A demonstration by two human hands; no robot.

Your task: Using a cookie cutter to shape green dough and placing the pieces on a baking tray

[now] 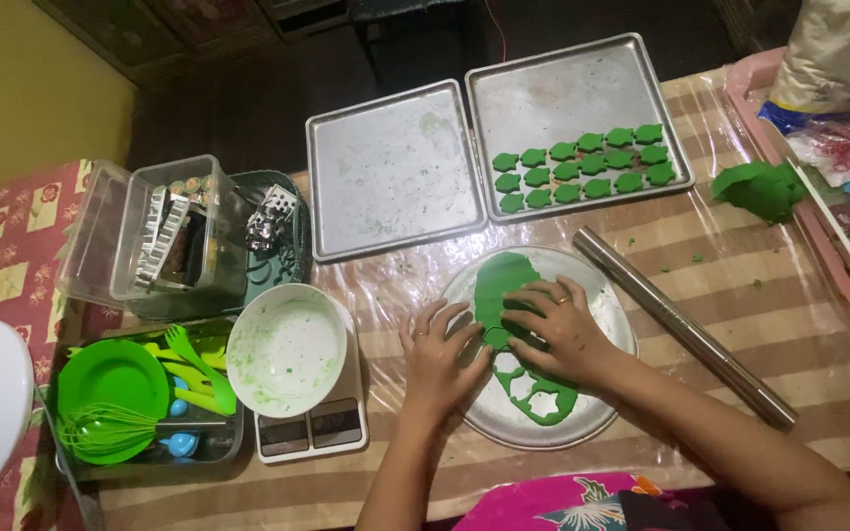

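Fingers of the right hand (pixel 561 326) press flat and spread on the green dough sheet (pixel 506 285) over the round metal plate (pixel 602 393). The left hand (pixel 437 356) rests open beside it, fingertips touching the dough's edge; a metal rolling pin (pixel 686 329) lies near.

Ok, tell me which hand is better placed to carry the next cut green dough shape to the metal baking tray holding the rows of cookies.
Probably the right hand: it rests on the rolled green dough sheet, on the side nearer the part-filled metal baking tray. The left hand sits at the round metal plate's far edge.
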